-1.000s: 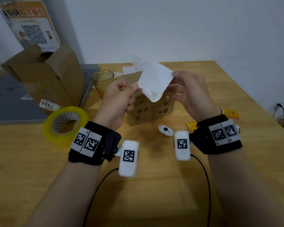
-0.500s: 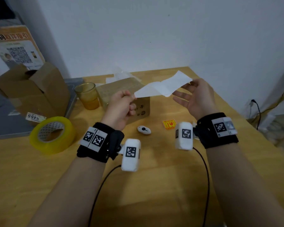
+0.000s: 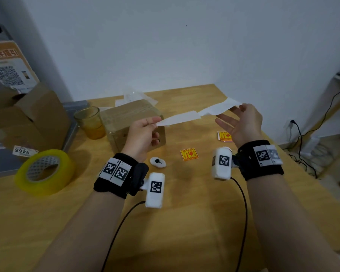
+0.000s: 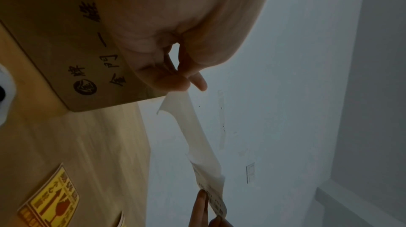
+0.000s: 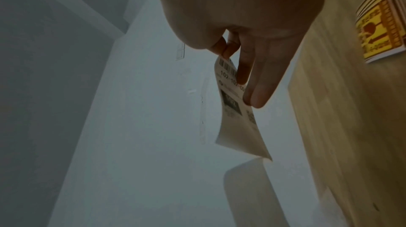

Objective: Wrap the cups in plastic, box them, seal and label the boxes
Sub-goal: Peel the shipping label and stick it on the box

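My left hand point(image 3: 155, 122) pinches one end of a plain white backing strip point(image 3: 179, 119) above the sealed cardboard box point(image 3: 126, 118). With thumb and forefinger, my right hand point(image 3: 238, 108) pinches the far end of the printed shipping label point(image 3: 218, 108); its other fingers are straight. Strip and label meet mid-span and stretch between the hands in the air. The right wrist view shows the label point(image 5: 237, 118) with a barcode. In the left wrist view the strip point(image 4: 195, 126) runs from my left fingers to the label point(image 4: 215, 196). An amber glass cup point(image 3: 90, 122) stands left of the box.
A yellow tape roll point(image 3: 45, 171) lies at the front left, and an open cardboard box point(image 3: 28, 118) stands behind it. A small white cutter point(image 3: 157, 162) and yellow fragile stickers point(image 3: 189, 154) lie on the wooden table point(image 3: 185, 222). Crumpled plastic point(image 3: 133, 95) lies behind the sealed box.
The hands have drawn apart: the right hand went right and outward, and the curled white sheet opened into a long stretched strip. The head view swung to the right.
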`<state>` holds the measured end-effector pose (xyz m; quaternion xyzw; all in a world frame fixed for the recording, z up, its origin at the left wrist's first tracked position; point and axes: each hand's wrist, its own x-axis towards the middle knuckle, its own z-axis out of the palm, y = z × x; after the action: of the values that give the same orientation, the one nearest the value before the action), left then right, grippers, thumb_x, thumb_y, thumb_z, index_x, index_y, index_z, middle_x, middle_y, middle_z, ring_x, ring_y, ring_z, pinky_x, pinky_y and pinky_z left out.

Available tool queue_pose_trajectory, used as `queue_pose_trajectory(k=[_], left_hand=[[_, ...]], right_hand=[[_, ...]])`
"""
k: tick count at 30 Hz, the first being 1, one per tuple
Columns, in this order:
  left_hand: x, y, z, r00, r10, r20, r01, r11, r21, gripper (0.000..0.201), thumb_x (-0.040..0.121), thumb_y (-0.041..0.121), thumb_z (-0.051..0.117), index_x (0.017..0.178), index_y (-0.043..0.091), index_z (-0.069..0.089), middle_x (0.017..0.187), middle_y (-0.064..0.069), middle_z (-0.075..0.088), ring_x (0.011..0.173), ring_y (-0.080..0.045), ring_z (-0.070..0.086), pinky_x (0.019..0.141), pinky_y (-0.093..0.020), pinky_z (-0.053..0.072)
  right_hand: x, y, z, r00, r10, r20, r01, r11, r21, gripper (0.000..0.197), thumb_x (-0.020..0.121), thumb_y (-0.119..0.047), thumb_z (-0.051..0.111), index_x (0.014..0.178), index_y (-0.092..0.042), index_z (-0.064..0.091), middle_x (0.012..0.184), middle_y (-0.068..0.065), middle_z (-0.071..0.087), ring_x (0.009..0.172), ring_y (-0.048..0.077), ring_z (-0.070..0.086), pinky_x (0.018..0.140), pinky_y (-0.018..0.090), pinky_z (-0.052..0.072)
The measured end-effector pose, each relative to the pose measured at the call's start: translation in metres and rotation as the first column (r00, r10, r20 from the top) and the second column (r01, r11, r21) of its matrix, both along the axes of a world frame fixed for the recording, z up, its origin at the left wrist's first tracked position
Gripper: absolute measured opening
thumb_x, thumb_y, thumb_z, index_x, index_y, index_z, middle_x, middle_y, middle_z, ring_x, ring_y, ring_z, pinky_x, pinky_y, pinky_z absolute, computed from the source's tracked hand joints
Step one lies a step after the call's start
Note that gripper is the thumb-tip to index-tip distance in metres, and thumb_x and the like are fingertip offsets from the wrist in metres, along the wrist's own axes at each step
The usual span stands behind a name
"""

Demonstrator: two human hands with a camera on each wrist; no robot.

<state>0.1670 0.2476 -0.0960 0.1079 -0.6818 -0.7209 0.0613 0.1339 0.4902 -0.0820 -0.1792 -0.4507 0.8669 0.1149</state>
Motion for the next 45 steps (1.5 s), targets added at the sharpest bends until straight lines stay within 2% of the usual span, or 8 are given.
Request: queue_pose_trajectory(k=[10,15,19,25,32,36,40,45], left_hand=[[-0.04,0.038,0.0,0.994,-0.104,0.011,0.103,0.991,0.084,0.027,0.106,-0.004,0.041,0.096,0.007,0.064,0.096,-0.016,0.061,0.085,-0.025,0.067,0.075,-0.033,0.063],[-0.05,0.058,0.018,0.959,-0.265,0.101,0.281,0.937,-0.209,0.017,0.104,0.009,0.054,0.11,0.018,0.066,0.126,-0.006,0.059,0.112,-0.019,0.059,0.088,-0.036,0.06],[-0.039,0.046,0.038,0.97,-0.208,-0.125,0.151,0.921,-0.359,0.04,0.094,0.012,0.069,0.13,0.027,0.059,0.138,0.007,0.053,0.127,-0.016,0.054,0.096,-0.039,0.057],[-0.02,0.019,0.051,0.845,-0.454,-0.282,0.097,0.649,-0.754,0.052,0.078,0.028,0.085,0.126,0.039,0.067,0.145,0.02,0.049,0.141,-0.014,0.037,0.117,-0.047,0.034],[0.001,-0.024,0.059,0.886,-0.299,-0.355,-0.047,0.703,-0.709,0.005,0.091,0.025,0.074,0.089,0.028,0.077,0.096,0.015,0.074,0.091,0.005,0.062,0.083,-0.015,0.046],[0.009,-0.062,0.073,0.891,-0.251,-0.378,-0.006,0.826,-0.564,0.018,0.09,0.018,0.075,0.079,0.033,0.073,0.089,0.004,0.076,0.084,-0.006,0.067,0.081,-0.025,0.052],[0.012,-0.091,0.082,0.881,-0.275,-0.384,0.053,0.865,-0.499,0.017,0.093,0.011,0.072,0.085,0.026,0.074,0.086,0.002,0.074,0.086,-0.011,0.07,0.08,-0.033,0.059],[0.015,-0.113,0.088,0.863,-0.336,-0.377,0.215,0.92,-0.327,0.015,0.092,0.013,0.068,0.086,0.025,0.075,0.086,0.002,0.074,0.084,-0.015,0.07,0.071,-0.033,0.058]], right_hand=[[-0.018,0.003,0.01,0.995,-0.082,-0.061,0.09,0.986,0.141,0.032,0.102,-0.015,0.039,0.129,-0.007,0.056,0.117,0.012,0.069,0.081,0.04,0.077,0.067,0.054,0.064],[-0.012,-0.003,0.018,0.996,0.002,-0.086,0.031,0.925,0.378,0.014,0.104,-0.02,0.043,0.106,-0.017,0.057,0.118,0.011,0.067,0.079,0.035,0.077,0.065,0.049,0.065],[-0.008,-0.013,0.023,0.994,0.054,-0.09,0.002,0.848,0.53,0.016,0.101,-0.022,0.05,0.106,-0.013,0.062,0.107,0.004,0.068,0.077,0.03,0.076,0.065,0.048,0.065],[0.001,-0.051,0.035,0.974,0.182,-0.136,-0.067,0.801,0.596,0.014,0.097,-0.018,0.055,0.109,-0.018,0.063,0.111,-0.001,0.066,0.093,0.024,0.074,0.081,0.049,0.064],[0.013,-0.095,0.054,0.914,0.365,-0.179,-0.167,0.74,0.652,0.017,0.094,-0.033,0.066,0.11,-0.027,0.067,0.116,-0.006,0.071,0.111,0.016,0.066,0.103,0.047,0.054],[0.022,-0.105,0.058,0.821,0.565,-0.075,-0.399,0.663,0.634,0.048,0.094,-0.062,0.062,0.125,-0.025,0.064,0.11,-0.005,0.077,0.105,0.022,0.073,0.096,0.049,0.055],[0.023,-0.121,0.051,0.728,0.68,-0.081,-0.562,0.66,0.498,0.054,0.091,-0.055,0.069,0.125,-0.014,0.069,0.093,0.004,0.067,0.085,0.024,0.067,0.091,0.05,0.056],[0.02,-0.145,0.039,0.561,0.828,-0.016,-0.731,0.505,0.459,0.057,0.09,-0.051,0.066,0.132,-0.012,0.065,0.119,0.01,0.071,0.107,0.032,0.071,0.092,0.055,0.059]])
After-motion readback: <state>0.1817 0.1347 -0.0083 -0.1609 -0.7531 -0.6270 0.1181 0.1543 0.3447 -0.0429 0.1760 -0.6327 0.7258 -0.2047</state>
